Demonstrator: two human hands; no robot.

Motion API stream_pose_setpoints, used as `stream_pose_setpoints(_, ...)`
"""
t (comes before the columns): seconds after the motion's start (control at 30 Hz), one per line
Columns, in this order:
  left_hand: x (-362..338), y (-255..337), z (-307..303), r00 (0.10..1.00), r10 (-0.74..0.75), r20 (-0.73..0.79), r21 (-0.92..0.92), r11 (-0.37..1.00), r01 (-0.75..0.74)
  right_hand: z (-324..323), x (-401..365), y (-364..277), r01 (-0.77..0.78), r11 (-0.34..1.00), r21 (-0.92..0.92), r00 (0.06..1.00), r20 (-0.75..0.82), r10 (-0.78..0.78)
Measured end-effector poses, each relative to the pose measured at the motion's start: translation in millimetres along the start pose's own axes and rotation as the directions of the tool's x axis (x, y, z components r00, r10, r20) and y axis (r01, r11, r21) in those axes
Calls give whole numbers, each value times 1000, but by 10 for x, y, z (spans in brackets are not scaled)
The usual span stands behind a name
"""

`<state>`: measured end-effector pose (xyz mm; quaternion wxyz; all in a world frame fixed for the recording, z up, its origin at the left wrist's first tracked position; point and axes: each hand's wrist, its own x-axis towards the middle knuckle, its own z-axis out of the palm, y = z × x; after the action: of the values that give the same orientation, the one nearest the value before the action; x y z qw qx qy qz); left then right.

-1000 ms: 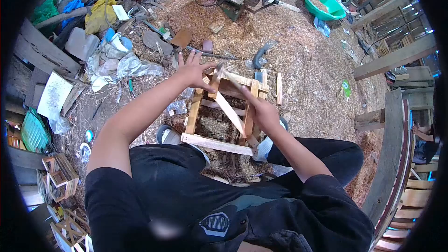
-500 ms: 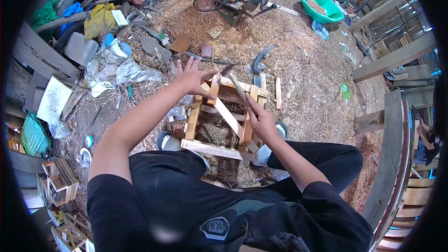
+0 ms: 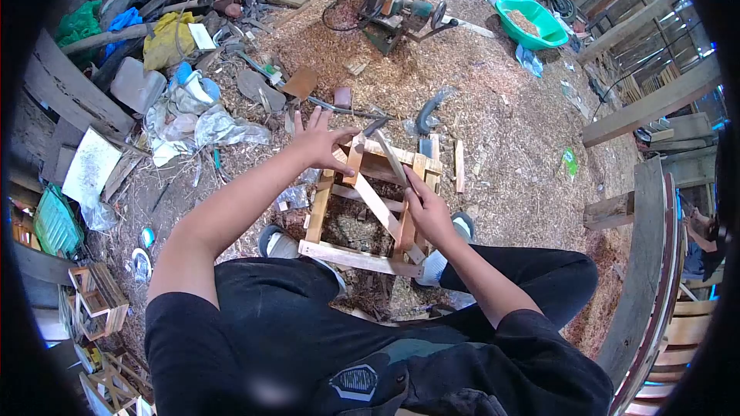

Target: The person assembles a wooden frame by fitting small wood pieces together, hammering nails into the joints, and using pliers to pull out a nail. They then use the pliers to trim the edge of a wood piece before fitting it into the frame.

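A small wooden frame (image 3: 361,255) stands on the ground between my feet, with a diagonal slat (image 3: 378,202) across it. My left hand (image 3: 317,146) pinches a short wooden block (image 3: 354,160) at the frame's far left corner, its other fingers spread outward. In my right hand (image 3: 428,208) is a hammer (image 3: 394,157), gripped by its pale wooden handle. The dark hammer head (image 3: 375,126) is just right of the block's top, close to my left fingertips.
Wood shavings cover the ground. Ahead stands a machine with a handwheel (image 3: 438,14), and a green basin (image 3: 532,23) of shavings sits at far right. Plastic bags (image 3: 223,123) and scrap lie to the left. Wooden crates (image 3: 100,300) are at lower left. Another person's arm shows at the right edge.
The hammer head has shifted slightly down and left, nearer the block's top. My left hand keeps its pinch on the block. The view has tilted a little.
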<state>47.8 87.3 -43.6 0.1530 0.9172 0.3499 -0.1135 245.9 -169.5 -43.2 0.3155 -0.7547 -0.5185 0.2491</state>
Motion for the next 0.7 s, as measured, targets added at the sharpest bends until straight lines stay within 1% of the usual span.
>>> stream_pose_setpoints(0.07,13,-6,8,1000,2,-7,16,1000,-2,-12,36,-17,-207,948,241,976,117,183)
stream_pose_setpoints(0.1,22,-13,19,1000,5,-8,19,1000,-5,-14,29,-35,-207,948,243,976,114,184)
stream_pose_setpoints(0.17,24,-19,66,997,61,-52,-2,998,-61,-19,-6,-63,-337,821,460,941,191,279)
stream_pose_setpoints(0.2,36,-29,103,997,67,-48,2,998,-66,-17,-16,-47,-340,818,464,940,188,284)
stream_pose_setpoints(0.27,60,-23,200,974,166,-154,-39,984,-174,-17,-68,8,-297,835,463,955,129,268)
stream_pose_setpoints(0.3,49,42,222,974,178,-141,-33,982,-184,-30,-96,20,-306,826,473,951,126,281)
stream_pose_setpoints(0.37,-25,261,215,962,69,-263,-84,992,-94,-70,-104,24,-304,819,486,952,125,280)
stream_pose_setpoints(0.4,-148,384,121,947,102,-306,-1,994,-108,-62,-94,50,-296,833,467,954,99,283)
stream_pose_setpoints(0.43,-179,457,108,949,113,-295,8,993,-115,-41,-84,119,-302,825,478,951,96,293)
stream_pose_setpoints(0.5,-221,562,77,975,65,-214,89,995,-47,8,-67,259,-202,872,446,978,47,202)
stream_pose_setpoints(0.53,-208,567,148,960,75,-270,88,995,-53,-137,-116,-20,-295,812,504,954,105,281)
stream_pose_setpoints(0.57,-179,549,200,960,84,-266,96,994,-60,-126,-121,10,-296,807,512,953,100,286)
stream_pose_setpoints(0.63,-140,539,226,973,47,-227,31,999,-41,-124,-121,28,-211,847,488,975,48,215)
stream_pose_setpoints(0.67,-103,502,242,973,54,-225,37,998,-47,-145,-137,36,-211,844,493,975,43,219)
stream_pose_setpoints(0.7,-65,446,239,968,54,-246,-35,997,-65,-227,-153,-75,-294,842,453,954,90,284)
